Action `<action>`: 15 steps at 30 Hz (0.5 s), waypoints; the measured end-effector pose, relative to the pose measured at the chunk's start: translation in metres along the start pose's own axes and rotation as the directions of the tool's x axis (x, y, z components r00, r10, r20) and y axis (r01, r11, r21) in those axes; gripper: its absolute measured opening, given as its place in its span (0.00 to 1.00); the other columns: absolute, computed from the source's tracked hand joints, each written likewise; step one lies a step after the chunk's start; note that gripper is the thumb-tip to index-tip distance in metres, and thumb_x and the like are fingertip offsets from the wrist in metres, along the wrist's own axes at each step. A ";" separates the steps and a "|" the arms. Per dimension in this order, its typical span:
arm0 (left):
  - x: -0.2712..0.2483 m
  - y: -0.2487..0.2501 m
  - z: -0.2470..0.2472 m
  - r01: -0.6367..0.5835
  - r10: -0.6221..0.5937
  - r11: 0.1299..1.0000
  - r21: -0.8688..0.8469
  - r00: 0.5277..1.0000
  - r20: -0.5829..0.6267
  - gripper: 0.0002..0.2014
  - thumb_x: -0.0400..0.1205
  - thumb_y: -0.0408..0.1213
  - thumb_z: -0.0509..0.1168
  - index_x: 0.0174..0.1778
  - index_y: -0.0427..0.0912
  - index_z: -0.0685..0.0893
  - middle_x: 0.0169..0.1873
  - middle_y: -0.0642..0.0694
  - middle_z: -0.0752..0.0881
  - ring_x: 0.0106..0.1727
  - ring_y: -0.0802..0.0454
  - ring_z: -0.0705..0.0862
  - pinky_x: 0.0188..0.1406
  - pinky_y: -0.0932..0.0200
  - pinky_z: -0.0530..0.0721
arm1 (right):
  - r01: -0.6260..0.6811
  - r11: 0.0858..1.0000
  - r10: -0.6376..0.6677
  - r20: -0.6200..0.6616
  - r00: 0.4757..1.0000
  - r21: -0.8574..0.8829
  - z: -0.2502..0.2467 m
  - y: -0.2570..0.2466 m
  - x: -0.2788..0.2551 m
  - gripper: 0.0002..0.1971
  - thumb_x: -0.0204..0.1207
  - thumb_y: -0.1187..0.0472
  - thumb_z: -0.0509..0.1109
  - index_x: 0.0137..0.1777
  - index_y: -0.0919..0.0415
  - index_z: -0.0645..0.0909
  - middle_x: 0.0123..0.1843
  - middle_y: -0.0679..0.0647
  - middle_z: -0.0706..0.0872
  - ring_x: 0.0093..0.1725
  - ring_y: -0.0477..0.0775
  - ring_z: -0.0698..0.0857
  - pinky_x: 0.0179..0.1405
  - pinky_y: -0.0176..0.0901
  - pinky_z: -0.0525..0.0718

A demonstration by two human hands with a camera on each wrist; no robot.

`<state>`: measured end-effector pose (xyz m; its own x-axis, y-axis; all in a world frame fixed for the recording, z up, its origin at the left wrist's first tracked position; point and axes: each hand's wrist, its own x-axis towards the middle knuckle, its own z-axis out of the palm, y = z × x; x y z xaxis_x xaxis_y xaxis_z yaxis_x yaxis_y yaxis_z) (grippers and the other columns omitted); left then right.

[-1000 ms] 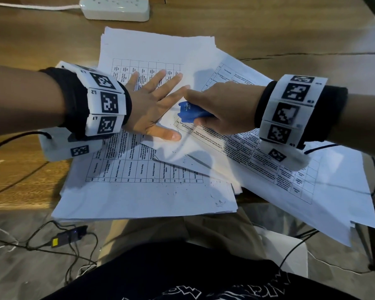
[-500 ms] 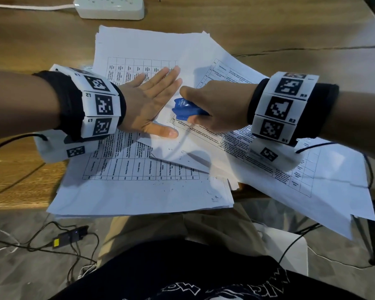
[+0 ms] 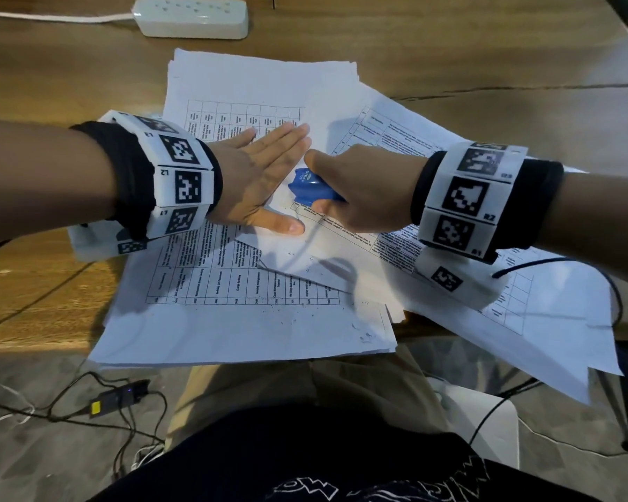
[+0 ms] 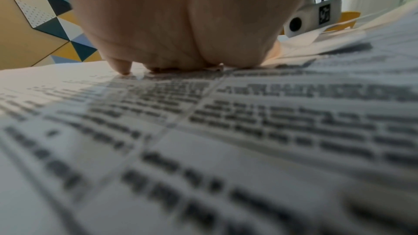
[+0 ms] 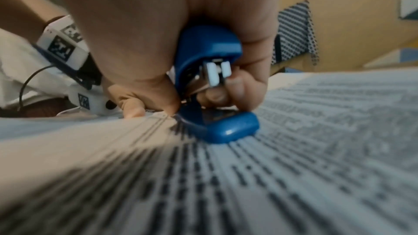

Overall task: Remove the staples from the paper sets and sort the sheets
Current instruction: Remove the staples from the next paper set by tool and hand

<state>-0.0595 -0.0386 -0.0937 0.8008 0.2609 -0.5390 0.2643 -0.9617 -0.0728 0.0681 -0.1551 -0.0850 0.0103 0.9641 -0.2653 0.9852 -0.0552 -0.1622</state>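
Printed table sheets lie in overlapping stacks on the wooden table. My left hand (image 3: 265,175) lies flat with straight fingers, pressing the corner of a tilted paper set (image 3: 377,226) onto the larger stack (image 3: 240,284) below. My right hand (image 3: 356,190) grips a small blue stapler-style tool (image 3: 310,188), its nose down on the set's corner beside my left thumb. From the right wrist the blue tool (image 5: 210,85) shows curled fingers (image 5: 239,87) around it and its base on the print. The left wrist view shows my palm (image 4: 181,24) on blurred text. No staple is visible.
A white power strip (image 3: 193,18) with its cord lies at the table's far edge. Paper sheets (image 3: 544,342) overhang the near table edge on the right. Cables and a small adapter (image 3: 120,396) lie on the floor below. Bare wood (image 3: 26,302) shows left of the stacks.
My left fingers have drawn together from a spread position. The right hand and the blue tool stay pressed on the same corner of the set.
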 end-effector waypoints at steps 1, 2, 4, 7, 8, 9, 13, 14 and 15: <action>0.000 0.000 0.000 0.005 -0.005 1.000 -0.002 1.000 0.007 0.59 0.56 0.80 0.27 0.75 0.41 0.22 0.73 0.50 0.20 0.74 0.57 0.23 0.79 0.50 0.34 | 0.004 1.000 -0.004 -0.004 1.000 -0.015 0.000 0.000 0.000 0.16 0.80 0.55 0.59 0.62 0.64 0.66 0.29 0.49 0.64 0.28 0.52 0.66 0.36 0.46 0.66; 0.000 0.001 -0.001 0.011 -0.011 1.000 -0.004 1.000 0.015 0.59 0.58 0.81 0.28 0.75 0.41 0.22 0.74 0.49 0.20 0.75 0.56 0.23 0.80 0.49 0.34 | 0.010 0.999 -0.011 -0.009 1.000 -0.033 0.001 0.000 0.000 0.16 0.80 0.54 0.59 0.62 0.64 0.66 0.29 0.50 0.64 0.27 0.51 0.65 0.36 0.47 0.67; 0.001 0.001 -0.001 0.023 -0.023 1.000 -0.006 0.999 0.027 0.57 0.61 0.78 0.32 0.75 0.41 0.22 0.76 0.48 0.22 0.77 0.54 0.24 0.81 0.48 0.35 | 0.025 0.997 -0.027 -0.019 0.999 -0.077 0.001 -0.001 -0.001 0.17 0.80 0.54 0.58 0.64 0.64 0.65 0.30 0.51 0.65 0.28 0.54 0.67 0.34 0.46 0.67; 0.000 0.001 0.000 0.023 -0.023 1.000 -0.004 1.000 0.007 0.58 0.61 0.79 0.31 0.76 0.41 0.23 0.77 0.47 0.23 0.78 0.53 0.26 0.81 0.48 0.37 | 0.039 0.987 -0.045 -0.035 0.998 -0.159 0.001 -0.004 -0.003 0.18 0.80 0.55 0.58 0.65 0.65 0.64 0.35 0.54 0.67 0.27 0.55 0.66 0.25 0.43 0.61; 0.001 0.001 0.000 0.025 -0.025 1.000 -0.001 1.000 0.005 0.57 0.61 0.79 0.31 0.76 0.41 0.24 0.77 0.46 0.24 0.79 0.53 0.27 0.81 0.48 0.37 | 0.039 0.984 -0.047 -0.039 0.998 -0.174 0.001 -0.005 -0.004 0.18 0.80 0.56 0.58 0.65 0.65 0.64 0.34 0.54 0.67 0.25 0.53 0.64 0.23 0.42 0.59; 0.001 0.001 0.000 0.027 -0.027 1.000 0.001 1.000 0.006 0.57 0.61 0.79 0.31 0.76 0.41 0.24 0.77 0.46 0.24 0.79 0.53 0.27 0.81 0.47 0.38 | 0.037 0.982 -0.046 -0.041 0.998 -0.187 0.001 -0.006 -0.004 0.18 0.80 0.57 0.58 0.65 0.65 0.64 0.34 0.54 0.67 0.24 0.51 0.63 0.22 0.41 0.57; 0.001 0.001 0.000 0.030 -0.030 0.999 0.024 1.000 0.008 0.59 0.59 0.81 0.28 0.76 0.40 0.23 0.77 0.46 0.23 0.79 0.53 0.27 0.81 0.48 0.37 | 0.023 0.971 -0.033 -0.037 0.999 -0.239 0.002 -0.009 -0.006 0.19 0.80 0.61 0.58 0.67 0.66 0.62 0.29 0.52 0.64 0.23 0.50 0.63 0.21 0.40 0.57; 0.001 0.002 -0.001 0.034 -0.034 0.999 0.019 0.999 0.012 0.58 0.62 0.80 0.31 0.76 0.40 0.24 0.77 0.46 0.23 0.79 0.53 0.27 0.81 0.47 0.37 | 0.018 0.968 -0.028 -0.038 0.999 -0.250 0.002 -0.010 -0.006 0.19 0.79 0.62 0.58 0.68 0.66 0.62 0.28 0.51 0.63 0.23 0.50 0.63 0.21 0.40 0.57; 0.001 0.003 -0.001 0.038 -0.038 0.999 0.014 0.999 0.014 0.56 0.63 0.77 0.33 0.76 0.40 0.24 0.77 0.46 0.23 0.79 0.53 0.27 0.81 0.47 0.38 | 0.015 0.965 -0.026 -0.040 0.999 -0.263 0.002 -0.011 -0.006 0.20 0.79 0.62 0.59 0.68 0.66 0.61 0.28 0.51 0.63 0.23 0.50 0.63 0.21 0.40 0.57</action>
<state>-0.0576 -0.0412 -0.0932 0.7824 0.2959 -0.5479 0.2867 -0.9523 -0.1050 0.0571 -0.1609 -0.0834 -0.0088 0.9748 -0.2230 0.9955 0.0295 0.0898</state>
